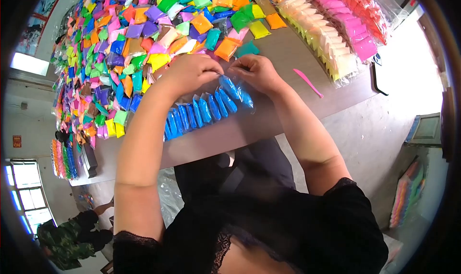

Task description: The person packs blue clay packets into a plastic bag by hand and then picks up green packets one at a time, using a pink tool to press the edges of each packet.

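Note:
A row of small clear packets with blue filling [201,110] stands on edge along the front of the table, leaning against one another. My left hand [198,72] is closed in a pinch at the top edge of a blue packet [228,86] at the right end of the row. Close beside it, my right hand [257,73] also pinches with thumb and forefinger at the clear wrapping near the same packet. Another blue packet [246,98] hangs or leans just below my right hand. The fingers partly hide what they grip.
A large heap of mixed coloured packets [137,31] covers the table's far and left side. Rows of cream [319,31] and pink packets [350,29] lie at the right. A pink plastic knife [308,83] rests on the tabletop [283,48]. A person in camouflage [69,240] is at lower left.

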Available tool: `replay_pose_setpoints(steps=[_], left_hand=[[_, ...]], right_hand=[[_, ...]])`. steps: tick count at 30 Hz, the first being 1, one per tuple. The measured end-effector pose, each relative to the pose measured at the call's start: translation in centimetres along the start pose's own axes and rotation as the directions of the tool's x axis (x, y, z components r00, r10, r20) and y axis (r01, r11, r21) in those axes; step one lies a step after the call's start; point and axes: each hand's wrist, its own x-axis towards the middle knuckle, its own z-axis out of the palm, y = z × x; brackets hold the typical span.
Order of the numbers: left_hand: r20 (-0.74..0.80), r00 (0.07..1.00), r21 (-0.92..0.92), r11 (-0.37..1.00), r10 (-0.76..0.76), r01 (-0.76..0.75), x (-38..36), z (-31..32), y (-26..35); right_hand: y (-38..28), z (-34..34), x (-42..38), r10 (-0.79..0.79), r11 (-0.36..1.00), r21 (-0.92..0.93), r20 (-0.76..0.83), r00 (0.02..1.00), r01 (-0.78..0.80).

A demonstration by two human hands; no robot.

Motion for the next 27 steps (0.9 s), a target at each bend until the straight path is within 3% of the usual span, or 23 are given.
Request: replay_pose_setpoints(steps=[5,7,8,10,11,12,14,15,16,18,19,20,25,27], left_hand=[[-0.223,0.974,-0.221,0.975,-0.039,-0.012,-2.2,-0.2,-1.5],[-0.217,0.94,-0.567,0.818,-0.264,0.098,-2.6,-0.2,-2.3],[-0.214,0.941,-0.567,0.818,-0.261,0.098,-2.4,-0.3,-2.9],[-0.131,0.83,-0.903,0.411,-0.542,0.126,-1.3,-1.1,-3.4],[-0.134,0.855,-0.919,0.386,-0.5,0.081,-0.3,-1.8,-3.7],[-0.137,0.852,-0.92,0.384,-0.506,0.08,1.1,-2.5,-4.0],[-0.49,0.655,-0.588,0.773,-0.574,0.237,3.1,-3.0,-3.6],[-0.702,0.626,-0.109,0.92,-0.34,0.377,3.1,-3.4,-2.6],[-0.704,0.626,-0.106,0.921,-0.336,0.375,3.0,-3.1,-1.2],[-0.274,0.883,-0.201,0.921,-0.38,0.334,2.5,-2.0,1.8],[-0.144,0.924,-0.229,0.921,-0.354,0.316,1.8,-0.7,2.6],[-0.016,0.948,-0.259,0.918,-0.316,0.302,1.5,0.6,2.7],[0.192,0.91,-0.444,0.795,-0.366,0.413,1.0,3.4,1.4],[0.318,0.899,-0.486,0.763,-0.301,0.427,1.9,3.1,0.5]], right_hand=[[-0.2,0.0,-0.1,-0.027,0.997,-0.066,-0.005,1.0,0.026],[-0.5,-0.1,-0.1,-0.047,0.995,-0.087,-0.006,0.999,0.047],[-0.7,-0.3,-0.1,-0.046,0.995,-0.086,-0.009,0.999,0.045],[-0.9,-0.3,-0.3,-0.032,0.995,-0.099,0.001,0.999,0.032],[-0.5,-0.2,-0.1,-0.028,0.995,-0.098,0.008,1.0,0.029],[0.1,-0.1,0.3,-0.06,0.996,-0.065,0.001,0.998,0.06],[0.4,0.4,-0.3,-0.076,0.997,-0.025,0.003,0.997,0.076],[0.1,0.1,-0.1,-0.054,0.998,-0.026,0.005,0.999,0.054],[-0.2,0.0,0.0,-0.027,0.999,-0.024,0.007,1.0,0.028],[-0.4,-0.2,0.0,-0.028,0.998,-0.056,-0.002,1.0,0.028],[-0.5,-0.1,-0.1,-0.046,0.995,-0.085,-0.012,0.999,0.045],[-0.5,-0.2,0.0,-0.067,0.991,-0.117,-0.02,0.998,0.065],[-0.4,-0.2,-0.1,-0.034,0.997,-0.072,0.004,0.999,0.034],[-0.7,-0.4,0.1,-0.041,0.995,-0.096,0.0,0.999,0.041]])
